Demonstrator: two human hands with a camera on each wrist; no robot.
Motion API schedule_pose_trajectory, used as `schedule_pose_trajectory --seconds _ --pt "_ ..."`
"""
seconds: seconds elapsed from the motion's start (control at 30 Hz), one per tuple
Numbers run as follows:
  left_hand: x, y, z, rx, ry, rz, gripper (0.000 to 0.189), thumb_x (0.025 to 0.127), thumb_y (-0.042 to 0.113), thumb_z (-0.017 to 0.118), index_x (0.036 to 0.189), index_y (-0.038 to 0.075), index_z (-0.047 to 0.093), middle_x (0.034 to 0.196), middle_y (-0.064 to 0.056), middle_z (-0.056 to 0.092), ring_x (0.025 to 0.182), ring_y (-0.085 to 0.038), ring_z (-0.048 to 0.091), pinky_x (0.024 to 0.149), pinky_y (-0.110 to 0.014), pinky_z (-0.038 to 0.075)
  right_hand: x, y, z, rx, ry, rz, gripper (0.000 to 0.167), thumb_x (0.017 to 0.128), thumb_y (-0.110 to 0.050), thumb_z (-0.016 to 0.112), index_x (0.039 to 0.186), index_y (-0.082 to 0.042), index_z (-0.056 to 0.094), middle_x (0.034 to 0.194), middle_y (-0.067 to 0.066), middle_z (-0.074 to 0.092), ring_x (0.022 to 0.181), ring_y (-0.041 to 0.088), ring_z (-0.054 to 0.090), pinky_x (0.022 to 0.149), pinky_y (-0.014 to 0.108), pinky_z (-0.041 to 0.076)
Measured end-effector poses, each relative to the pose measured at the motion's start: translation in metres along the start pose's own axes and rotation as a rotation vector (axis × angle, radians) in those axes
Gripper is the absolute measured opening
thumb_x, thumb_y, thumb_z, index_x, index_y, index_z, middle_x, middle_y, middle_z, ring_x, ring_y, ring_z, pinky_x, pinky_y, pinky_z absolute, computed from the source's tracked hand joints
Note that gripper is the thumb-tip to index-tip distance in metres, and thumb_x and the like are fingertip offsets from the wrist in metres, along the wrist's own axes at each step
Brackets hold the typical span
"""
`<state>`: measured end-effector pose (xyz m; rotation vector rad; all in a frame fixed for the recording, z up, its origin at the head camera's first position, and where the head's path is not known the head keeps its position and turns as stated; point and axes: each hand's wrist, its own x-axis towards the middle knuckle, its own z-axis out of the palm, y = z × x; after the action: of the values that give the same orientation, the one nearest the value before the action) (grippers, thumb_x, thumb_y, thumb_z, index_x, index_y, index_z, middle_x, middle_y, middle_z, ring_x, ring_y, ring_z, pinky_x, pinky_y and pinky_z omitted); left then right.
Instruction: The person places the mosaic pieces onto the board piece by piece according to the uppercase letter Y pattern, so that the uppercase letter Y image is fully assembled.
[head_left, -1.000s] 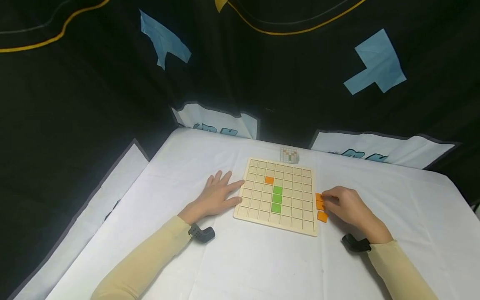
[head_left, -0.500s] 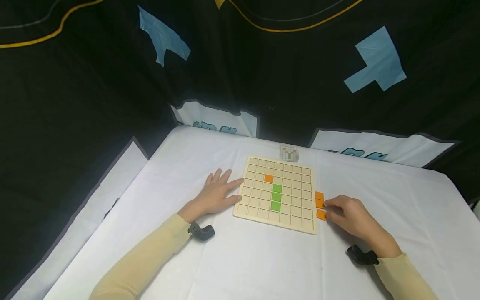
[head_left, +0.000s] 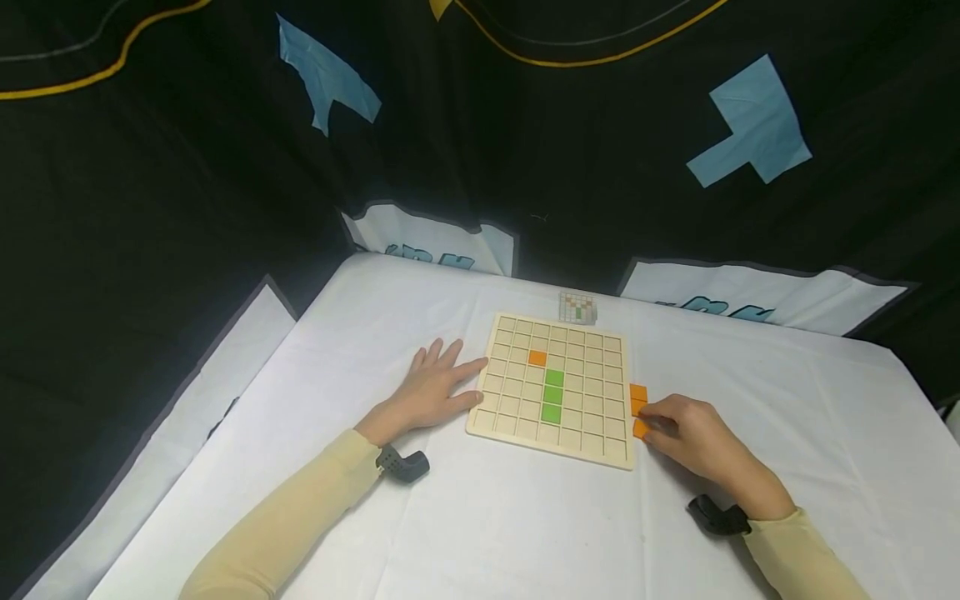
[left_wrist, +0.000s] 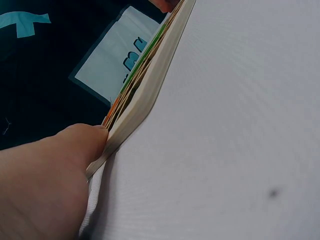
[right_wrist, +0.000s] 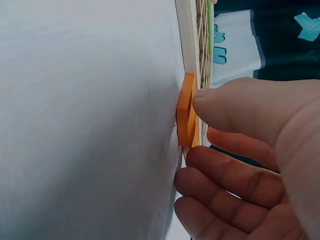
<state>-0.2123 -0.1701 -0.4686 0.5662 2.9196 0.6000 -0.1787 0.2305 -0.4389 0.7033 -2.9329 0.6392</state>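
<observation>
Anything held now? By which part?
Left hand holds nothing; its thumb and index touch the board at its edge. Right hand: thumb on an orange tile; whether pinched can't be told.

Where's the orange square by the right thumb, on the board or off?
Off: the orange square is beside the board, past its right edge in the head view.

Orange tiles (head_left: 638, 392) beside gridded board (head_left: 595, 398)

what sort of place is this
Probably a makeshift tabletop recording space, though the wider room isn't visible: black printed fabric forms the backdrop, the table has a white covering, and there are dark wrist-worn devices.
</observation>
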Motion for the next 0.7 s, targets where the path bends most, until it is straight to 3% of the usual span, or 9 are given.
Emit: schedule_pose_trajectory --seconds 0.33,0.7 --pt "-0.0011 0.0009 -0.0024 -0.004 -0.003 0.003 0.062 0.1 0.049 0.053 0.156 0.024 0.044 0.168 -0.025 0.021 0.155 -0.054 0.009 0.123 -0.071 0.009 -0.0009 -0.0011 0.0013 -0.013 -0.018 -0.003 0.027 0.079 -0.004 0.081 0.105 -0.001 0.077 0.096 0.007 0.075 0.084 0.015 0.065 0.073 0.034 0.057" --pt "-0.0001 0.0001 -0.0014 -0.005 -0.003 0.004 0.062 0.1 0.05 0.053 0.156 0.025 0.043 0.169 -0.024 0.021 0.156 -0.053 0.008 0.124 -0.07 0.008 0.0007 -0.0076 0.0047 -0.011 -0.066 0.01 0.031 0.079 -0.005 0.083 0.11 -0.001 0.076 0.088 -0.001 0.068 0.074 0.01 0.049 0.062 0.023 0.043"
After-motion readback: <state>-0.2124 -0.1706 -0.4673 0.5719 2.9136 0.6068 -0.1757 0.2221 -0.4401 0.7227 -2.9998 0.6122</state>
